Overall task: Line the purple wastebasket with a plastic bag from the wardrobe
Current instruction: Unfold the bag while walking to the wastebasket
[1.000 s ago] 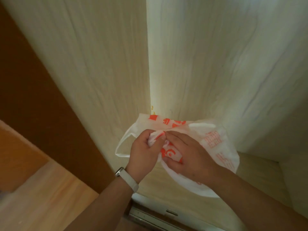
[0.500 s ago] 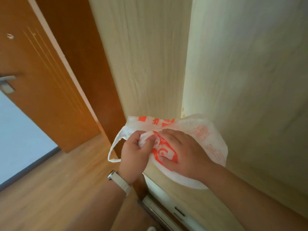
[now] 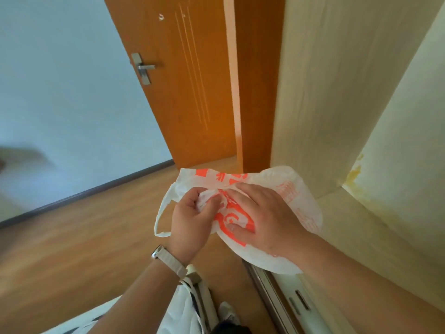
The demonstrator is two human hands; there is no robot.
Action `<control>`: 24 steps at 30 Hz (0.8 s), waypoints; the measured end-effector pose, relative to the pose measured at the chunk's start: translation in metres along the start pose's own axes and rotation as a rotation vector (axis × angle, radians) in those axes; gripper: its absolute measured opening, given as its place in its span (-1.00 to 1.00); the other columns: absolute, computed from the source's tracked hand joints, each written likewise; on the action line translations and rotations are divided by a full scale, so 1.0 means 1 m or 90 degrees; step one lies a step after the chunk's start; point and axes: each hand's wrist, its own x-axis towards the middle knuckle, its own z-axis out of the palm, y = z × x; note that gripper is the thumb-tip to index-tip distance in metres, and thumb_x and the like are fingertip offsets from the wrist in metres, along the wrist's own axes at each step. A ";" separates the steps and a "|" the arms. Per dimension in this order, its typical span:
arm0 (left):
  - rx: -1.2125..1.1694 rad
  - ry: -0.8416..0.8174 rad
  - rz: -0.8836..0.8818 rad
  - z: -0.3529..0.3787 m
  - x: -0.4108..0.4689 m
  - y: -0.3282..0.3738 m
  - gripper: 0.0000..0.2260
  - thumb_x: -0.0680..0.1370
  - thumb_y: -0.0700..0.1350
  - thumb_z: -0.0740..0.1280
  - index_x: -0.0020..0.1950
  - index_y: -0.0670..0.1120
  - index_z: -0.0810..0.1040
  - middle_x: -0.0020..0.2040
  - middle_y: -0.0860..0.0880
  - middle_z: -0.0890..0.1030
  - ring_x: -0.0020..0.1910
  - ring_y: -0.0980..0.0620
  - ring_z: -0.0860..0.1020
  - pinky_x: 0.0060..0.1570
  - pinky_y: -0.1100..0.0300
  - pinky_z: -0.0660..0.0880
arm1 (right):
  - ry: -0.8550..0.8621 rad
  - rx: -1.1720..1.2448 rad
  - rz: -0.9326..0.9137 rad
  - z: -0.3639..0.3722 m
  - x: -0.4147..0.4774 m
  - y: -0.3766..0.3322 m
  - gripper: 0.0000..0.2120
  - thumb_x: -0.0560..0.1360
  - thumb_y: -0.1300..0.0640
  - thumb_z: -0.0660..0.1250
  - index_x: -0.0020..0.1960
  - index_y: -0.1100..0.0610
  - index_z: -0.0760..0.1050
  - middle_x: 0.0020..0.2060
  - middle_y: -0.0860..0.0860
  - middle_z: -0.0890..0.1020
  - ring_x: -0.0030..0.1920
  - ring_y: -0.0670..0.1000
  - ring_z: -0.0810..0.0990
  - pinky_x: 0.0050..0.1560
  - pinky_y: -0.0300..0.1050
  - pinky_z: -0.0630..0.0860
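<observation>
Well, at the upper left of the frame you face a pale wall (image 3: 60, 92), with a wood floor (image 3: 72, 249) spreading below it across the lower left. Right of the wall stands an orange door (image 3: 180, 92) with a metal handle (image 3: 144, 67) on its left part.

At the centre, your left hand (image 3: 192, 220), with a watch (image 3: 168, 261) on its wrist, has its fingers curled in and clamped on a crumpled bunch of the plastic bag (image 3: 296, 194). The bag is white with orange print, held up in the air between both your hands, and one thin loop (image 3: 161, 213) of it hangs free at the left of that hand.

Your right hand (image 3: 265, 218) lies over the bag. Its fingers are close together and reach towards the left hand, and its thumb is pressed on the orange print, so a fold is nipped between them.

Behind the bag, filling the right of the frame, are the pale wardrobe panels (image 3: 325, 92), with a yellowish stain (image 3: 354, 174) in the corner. A metal track (image 3: 277, 290) runs along the floor at the lower right.
</observation>
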 end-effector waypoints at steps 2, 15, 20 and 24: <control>0.004 0.036 -0.007 -0.019 0.004 -0.006 -0.95 0.55 -0.10 0.40 -0.06 -0.07 0.60 -0.23 0.06 0.70 -0.24 0.08 0.68 -0.31 0.28 0.59 | -0.009 0.012 -0.023 0.012 0.018 -0.012 -0.38 0.52 -0.39 0.09 0.49 -0.13 0.17 0.45 -0.06 0.36 0.42 0.04 0.36 0.41 0.01 0.18; -0.024 0.180 -0.080 -0.116 0.118 -0.072 -0.98 0.55 -0.12 0.40 -0.08 -0.04 0.60 -0.22 0.06 0.70 -0.23 0.08 0.68 -0.28 0.23 0.62 | -0.128 -0.001 -0.131 0.091 0.179 -0.043 -0.42 0.52 -0.36 0.15 0.45 -0.14 0.20 0.43 -0.07 0.40 0.39 0.04 0.40 0.34 -0.06 0.08; -0.032 0.226 -0.095 -0.153 0.165 -0.088 -0.96 0.55 -0.12 0.40 -0.10 -0.03 0.59 -0.22 0.06 0.70 -0.23 0.08 0.68 -0.24 0.15 0.65 | -0.138 -0.019 -0.169 0.112 0.244 -0.055 -0.40 0.51 -0.35 0.21 0.45 -0.14 0.20 0.43 -0.08 0.40 0.39 0.04 0.41 0.35 -0.04 0.11; -0.031 0.258 -0.087 -0.182 0.187 -0.090 -0.98 0.55 -0.11 0.40 -0.07 -0.03 0.60 -0.21 0.06 0.70 -0.21 0.08 0.68 -0.24 0.18 0.64 | -0.120 -0.010 -0.204 0.124 0.282 -0.072 -0.40 0.49 -0.34 0.25 0.43 -0.15 0.21 0.39 -0.07 0.45 0.35 0.04 0.46 0.31 -0.02 0.18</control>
